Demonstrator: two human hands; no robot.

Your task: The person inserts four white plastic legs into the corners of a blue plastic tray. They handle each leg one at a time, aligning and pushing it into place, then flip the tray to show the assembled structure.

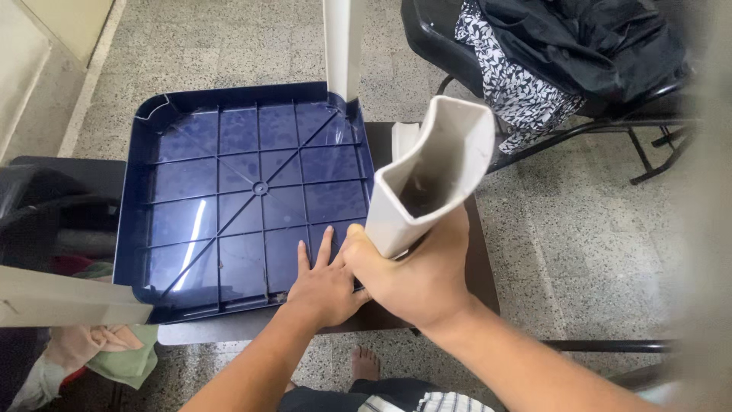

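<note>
A dark blue square plastic panel (229, 198) lies upside down on a small dark table (480, 259), its ribbed underside facing up. My left hand (324, 282) rests flat on the panel's near right part, fingers spread. My right hand (415, 278) grips a hollow cream-white plastic leg (431, 172), its open end pointing toward me, held just over the panel's near right corner. Another white leg (341, 46) stands upright in the far right corner. A third white leg (69, 297) sticks out at the near left corner.
A black chair (648, 130) piled with dark and patterned clothes (549, 53) stands at the far right on the speckled floor. A dark seat with cloth items (46, 229) sits at the left. My bare foot (366, 365) shows below the table edge.
</note>
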